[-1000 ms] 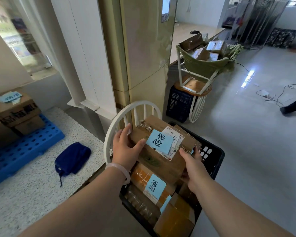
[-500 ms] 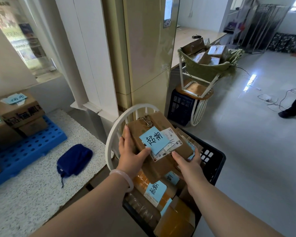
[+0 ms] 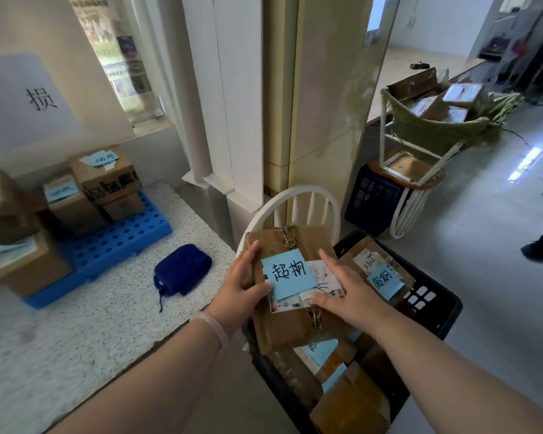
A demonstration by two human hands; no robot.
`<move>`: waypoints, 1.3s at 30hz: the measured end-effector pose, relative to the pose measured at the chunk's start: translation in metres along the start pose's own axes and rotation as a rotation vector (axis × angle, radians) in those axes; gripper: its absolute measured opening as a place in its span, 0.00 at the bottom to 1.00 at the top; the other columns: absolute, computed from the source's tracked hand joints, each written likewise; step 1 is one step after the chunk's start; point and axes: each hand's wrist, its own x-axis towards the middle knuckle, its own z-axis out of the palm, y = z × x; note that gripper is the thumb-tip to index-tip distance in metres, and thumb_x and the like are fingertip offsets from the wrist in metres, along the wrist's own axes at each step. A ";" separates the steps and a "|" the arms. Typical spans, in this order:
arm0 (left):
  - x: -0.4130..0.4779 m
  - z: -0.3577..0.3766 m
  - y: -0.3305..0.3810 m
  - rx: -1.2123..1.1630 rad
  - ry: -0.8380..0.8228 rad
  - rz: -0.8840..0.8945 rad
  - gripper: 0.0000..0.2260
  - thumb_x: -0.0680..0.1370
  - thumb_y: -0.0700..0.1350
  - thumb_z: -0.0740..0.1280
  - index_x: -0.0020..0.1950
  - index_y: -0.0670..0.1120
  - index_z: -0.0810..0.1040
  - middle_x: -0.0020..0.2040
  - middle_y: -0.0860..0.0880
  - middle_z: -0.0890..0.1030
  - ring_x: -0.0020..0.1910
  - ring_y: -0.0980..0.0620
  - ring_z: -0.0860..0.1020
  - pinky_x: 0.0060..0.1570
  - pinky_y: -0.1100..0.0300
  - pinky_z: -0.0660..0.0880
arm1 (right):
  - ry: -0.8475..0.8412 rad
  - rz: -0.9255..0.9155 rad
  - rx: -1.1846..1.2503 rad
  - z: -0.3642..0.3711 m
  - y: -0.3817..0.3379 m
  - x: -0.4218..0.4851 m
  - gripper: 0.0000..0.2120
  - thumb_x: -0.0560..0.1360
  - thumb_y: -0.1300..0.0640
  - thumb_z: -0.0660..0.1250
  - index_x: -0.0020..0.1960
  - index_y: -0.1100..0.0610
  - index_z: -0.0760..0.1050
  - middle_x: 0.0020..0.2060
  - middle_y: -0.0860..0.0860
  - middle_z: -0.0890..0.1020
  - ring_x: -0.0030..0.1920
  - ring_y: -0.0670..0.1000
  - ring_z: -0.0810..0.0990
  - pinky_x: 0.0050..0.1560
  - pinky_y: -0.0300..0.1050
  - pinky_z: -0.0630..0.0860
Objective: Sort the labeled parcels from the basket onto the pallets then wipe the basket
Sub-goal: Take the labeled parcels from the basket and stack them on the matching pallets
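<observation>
The held parcel (image 3: pixel 282 327) hides much of the basket (image 3: pixel 433 311)'s contents; labels (image 3: pixel 99 158) on the pallet (image 3: pixel 116 242)'s boxes (image 3: pixel 107 183) blur unreadably, and the leftmost boxes run off-frame.

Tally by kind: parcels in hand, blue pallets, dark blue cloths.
Brown cardboard parcel with light blue label, held in left hand and right hand: 1
Blue perforated plastic pallet: 1
Dark blue folded cloth: 1
Total: 3

Handwritten notes on parcels and one wall sheet
The blue note (image 3: pixel 289 274) on the top parcel (image 3: pixel 295 324) reads 超期; a second parcel (image 3: pixel 350 252) in the basket (image 3: pixel 436 308) carries a second blue note (image 3: pixel 384 281), seemingly the same characters, and a white label (image 3: pixel 369 260) penned 93 and more; the wall sheet (image 3: pixel 22 98) reads 损; the notes on the pallet boxes (image 3: pixel 107 180) are too blurred.
</observation>
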 end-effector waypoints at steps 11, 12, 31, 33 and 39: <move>-0.048 -0.102 -0.018 0.221 0.145 0.174 0.35 0.61 0.76 0.66 0.64 0.83 0.54 0.78 0.57 0.55 0.76 0.48 0.59 0.71 0.40 0.65 | 0.025 -0.109 -0.001 0.090 -0.085 0.007 0.39 0.73 0.44 0.72 0.77 0.37 0.55 0.64 0.43 0.63 0.60 0.43 0.66 0.61 0.40 0.66; -0.058 -0.117 -0.020 0.265 0.148 0.181 0.39 0.60 0.76 0.68 0.66 0.82 0.51 0.78 0.57 0.54 0.77 0.48 0.57 0.72 0.40 0.63 | 0.020 -0.116 -0.005 0.105 -0.093 0.008 0.39 0.72 0.43 0.72 0.77 0.36 0.55 0.65 0.44 0.63 0.60 0.43 0.66 0.63 0.41 0.68; -0.267 -0.443 -0.090 0.363 0.579 0.164 0.41 0.68 0.48 0.79 0.69 0.69 0.55 0.70 0.55 0.60 0.68 0.55 0.62 0.71 0.55 0.63 | -0.329 -0.423 -0.114 0.433 -0.316 -0.018 0.29 0.76 0.46 0.70 0.71 0.31 0.63 0.78 0.42 0.40 0.79 0.50 0.49 0.75 0.47 0.56; -0.283 -0.462 -0.097 0.364 0.616 0.154 0.41 0.69 0.48 0.78 0.70 0.68 0.56 0.67 0.56 0.61 0.66 0.56 0.63 0.69 0.56 0.64 | -0.354 -0.441 -0.111 0.457 -0.329 -0.019 0.28 0.75 0.46 0.71 0.70 0.31 0.64 0.78 0.42 0.40 0.79 0.50 0.48 0.75 0.47 0.56; -0.302 -0.508 -0.111 0.317 0.696 0.137 0.39 0.70 0.47 0.78 0.66 0.73 0.56 0.67 0.57 0.65 0.67 0.55 0.67 0.69 0.51 0.68 | -0.426 -0.455 -0.153 0.507 -0.367 -0.008 0.28 0.75 0.45 0.71 0.70 0.29 0.64 0.78 0.41 0.40 0.79 0.50 0.46 0.76 0.49 0.54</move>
